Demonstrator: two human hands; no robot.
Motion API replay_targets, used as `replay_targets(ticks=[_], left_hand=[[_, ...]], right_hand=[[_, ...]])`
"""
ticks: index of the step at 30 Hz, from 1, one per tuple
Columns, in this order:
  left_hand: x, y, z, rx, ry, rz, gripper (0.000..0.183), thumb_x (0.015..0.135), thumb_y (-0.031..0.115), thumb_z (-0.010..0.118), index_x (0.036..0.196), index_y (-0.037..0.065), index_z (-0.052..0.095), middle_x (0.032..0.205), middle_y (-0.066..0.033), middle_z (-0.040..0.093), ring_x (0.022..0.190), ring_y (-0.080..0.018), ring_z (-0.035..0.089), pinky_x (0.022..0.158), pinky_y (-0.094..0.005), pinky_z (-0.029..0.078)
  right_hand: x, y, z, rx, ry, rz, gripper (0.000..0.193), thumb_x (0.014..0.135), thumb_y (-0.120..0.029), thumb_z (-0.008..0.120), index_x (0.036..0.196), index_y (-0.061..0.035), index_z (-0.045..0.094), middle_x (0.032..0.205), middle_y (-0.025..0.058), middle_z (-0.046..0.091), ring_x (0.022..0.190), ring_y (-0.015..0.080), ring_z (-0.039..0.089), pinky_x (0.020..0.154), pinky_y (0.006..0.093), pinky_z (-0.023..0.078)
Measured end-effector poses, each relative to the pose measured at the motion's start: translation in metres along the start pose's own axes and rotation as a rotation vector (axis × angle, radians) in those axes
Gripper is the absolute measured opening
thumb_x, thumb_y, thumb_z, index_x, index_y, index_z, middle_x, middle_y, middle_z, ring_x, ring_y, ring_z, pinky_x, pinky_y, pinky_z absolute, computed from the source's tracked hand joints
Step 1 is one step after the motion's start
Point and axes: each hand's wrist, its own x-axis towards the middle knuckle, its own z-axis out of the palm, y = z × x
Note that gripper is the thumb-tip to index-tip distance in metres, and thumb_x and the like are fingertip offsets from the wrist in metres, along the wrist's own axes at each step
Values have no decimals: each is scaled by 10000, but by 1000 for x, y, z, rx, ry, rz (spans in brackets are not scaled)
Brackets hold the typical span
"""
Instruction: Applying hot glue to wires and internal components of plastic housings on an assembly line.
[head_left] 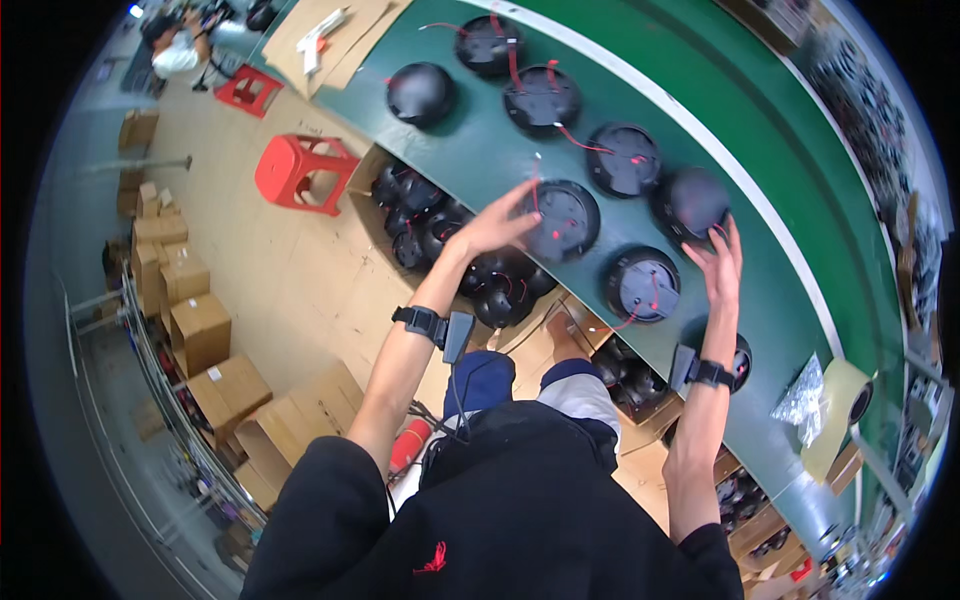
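My left hand (492, 226) reaches a round black housing (568, 228) lying flat side up, with a red wire rising from it. Its thumb and forefinger are apart, at the housing's left rim. To the right, my right hand (718, 264) cups the near edge of another black housing (692, 200), its smooth domed side up and slightly blurred. Between my hands and nearer to me lies a housing with a red wire (642, 284). Beyond them sit more of these: one flat side up (622, 160), another with a red wire (541, 100), and a domed one (420, 95).
The green table (480, 165) has a white stripe along its far side. Below its near edge stand a carton of black housings (410, 215) and more boxes. A glue gun (316, 42) lies on cardboard at far left. A red stool (300, 172), cartons (202, 332) and another person (178, 50) are left.
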Motion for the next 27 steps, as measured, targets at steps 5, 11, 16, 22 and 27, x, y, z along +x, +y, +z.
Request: replay_targets(ticks=[5,11,16,22,27], left_hand=[[-110,-30,-31,-225,-31,-149,771,1007,316,650,1633,215,211,1388,-100,523,1172,-197,582,830,-365,605],[-202,-98,-121,-355,110,-212,794,984,276,687,1623,174,227,1470,-169,484,1232,-278,595,845,-423,631],[-218,-176,-206,-382,315,-232,831,962,302,719,1624,204,227,1369,-216,556,1089,-300,685,798,-412,641],[-161,-264,-289,-506,722,-350,859,963,320,711,1627,171,187,1291,-230,617,918,-291,734,731,-409,650],[-95,-315,-302,-335,1076,-298,906,893,287,780,1595,88,242,1375,-272,562,953,-343,720,617,-400,642]], right_hand=[[-80,-23,20,-97,-15,-169,706,998,-62,572,1617,-131,239,1409,180,451,1175,371,627,937,546,583],[-216,-4,97,-126,-40,-131,744,964,-38,565,1621,-124,224,1386,187,511,1146,265,637,784,438,657],[-263,88,187,-93,-34,251,764,931,-22,595,1609,-126,259,1229,110,602,1097,309,670,804,515,658],[-215,228,296,-161,-52,530,741,973,-29,566,1619,-180,236,1313,182,513,1191,366,624,869,557,622],[-112,294,382,-130,-96,421,710,993,-73,524,1623,-155,206,1432,155,392,1220,424,611,921,533,596]])
